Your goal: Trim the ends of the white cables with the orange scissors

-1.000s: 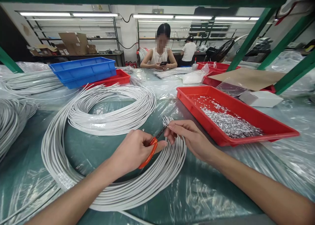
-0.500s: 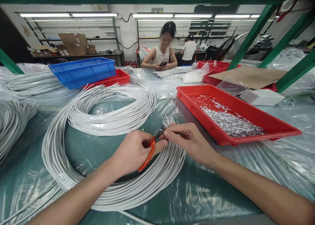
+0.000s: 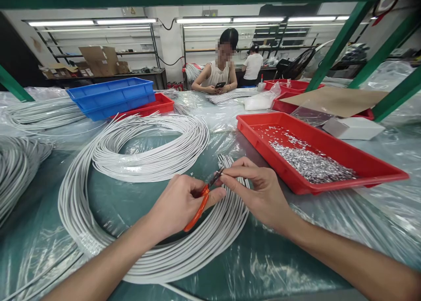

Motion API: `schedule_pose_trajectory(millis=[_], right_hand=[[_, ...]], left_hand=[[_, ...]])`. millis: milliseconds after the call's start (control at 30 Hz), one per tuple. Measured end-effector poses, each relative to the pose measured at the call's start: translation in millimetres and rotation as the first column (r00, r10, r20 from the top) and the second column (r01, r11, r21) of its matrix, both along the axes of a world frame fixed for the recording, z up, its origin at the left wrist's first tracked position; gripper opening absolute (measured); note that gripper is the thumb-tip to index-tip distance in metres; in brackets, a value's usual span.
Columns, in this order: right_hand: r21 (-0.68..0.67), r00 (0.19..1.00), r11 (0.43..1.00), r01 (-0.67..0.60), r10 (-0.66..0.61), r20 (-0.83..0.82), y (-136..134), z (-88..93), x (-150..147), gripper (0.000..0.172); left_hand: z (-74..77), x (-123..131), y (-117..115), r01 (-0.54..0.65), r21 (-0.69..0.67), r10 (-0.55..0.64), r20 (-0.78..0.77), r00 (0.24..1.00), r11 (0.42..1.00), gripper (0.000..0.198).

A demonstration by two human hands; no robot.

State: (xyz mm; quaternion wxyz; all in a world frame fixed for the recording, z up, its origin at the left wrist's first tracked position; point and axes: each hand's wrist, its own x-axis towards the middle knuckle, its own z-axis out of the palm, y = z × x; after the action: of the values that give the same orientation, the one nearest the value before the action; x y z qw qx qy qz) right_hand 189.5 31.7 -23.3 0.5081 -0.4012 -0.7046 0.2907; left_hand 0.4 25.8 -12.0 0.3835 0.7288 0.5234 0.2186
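Note:
My left hand (image 3: 179, 204) is closed round orange-handled snips (image 3: 199, 206), whose dark blades point up to the right. My right hand (image 3: 259, 191) pinches thumb and forefinger together right at the blade tips, over the cut ends of a big coil of white wire (image 3: 144, 160) lying on the plastic-covered green table. What the fingers pinch is too small to make out. Just to the right stands a red tray (image 3: 362, 163) holding a heap of small silver metal pieces (image 3: 312, 165).
Blue trays (image 3: 112, 94) stacked on a red tray sit at the back left, more wire bundles (image 3: 19, 160) at the far left. Cardboard (image 3: 332, 100) and a white box (image 3: 353, 127) lie behind the right tray. A person (image 3: 219, 70) sits across the table. Green frame struts (image 3: 335, 46) slant at the right.
My right hand has drawn in a little toward the snips, its fingertips now closer to the blade tips. The left hand holds the snips in nearly the same place.

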Motion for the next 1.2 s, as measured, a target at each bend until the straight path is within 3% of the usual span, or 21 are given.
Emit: schedule_pose_trajectory(millis=[100, 367, 633, 933, 1067, 1200], right_hand=[[-0.040, 0.999, 0.999, -0.021, 0.020, -0.027, 1.4, 1.6, -0.3, 0.013], [-0.222, 0.970, 0.944, -0.242, 0.228, -0.087, 9.9, 9.4, 2.7, 0.030], [-0.234, 0.975, 0.947, -0.220, 0.211, -0.062, 9.2, 9.7, 3.2, 0.029], [-0.087, 0.993, 0.989, -0.117, 0.115, -0.033, 2.9, 8.8, 1.9, 0.020], [0.090, 0.999, 0.995, -0.034, 0.031, 0.027, 1.1, 5.0, 1.1, 0.013], [0.319, 0.994, 0.946, 0.060, -0.086, 0.069, -0.8, 2.3, -0.7, 0.012]], left_hand=[[-0.8, -0.6, 0.5, -0.005, -0.003, 0.005, 0.006, 1.000, 1.000, 0.050], [-2.2, -3.4, 4.3, -0.015, 0.007, 0.015, -0.028, 0.999, 1.000, 0.053], [-4.1, -3.7, 3.8, -0.005, 0.007, 0.005, -0.015, 1.000, 1.000, 0.054], [-2.3, -1.9, 1.0, 0.010, -0.032, -0.009, 0.021, 1.000, 0.999, 0.052], [-2.0, -2.0, 0.4, 0.004, -0.029, -0.003, 0.029, 1.000, 1.000, 0.052], [-1.4, -1.6, -1.6, 0.013, -0.101, -0.003, 0.091, 0.996, 0.995, 0.049]])
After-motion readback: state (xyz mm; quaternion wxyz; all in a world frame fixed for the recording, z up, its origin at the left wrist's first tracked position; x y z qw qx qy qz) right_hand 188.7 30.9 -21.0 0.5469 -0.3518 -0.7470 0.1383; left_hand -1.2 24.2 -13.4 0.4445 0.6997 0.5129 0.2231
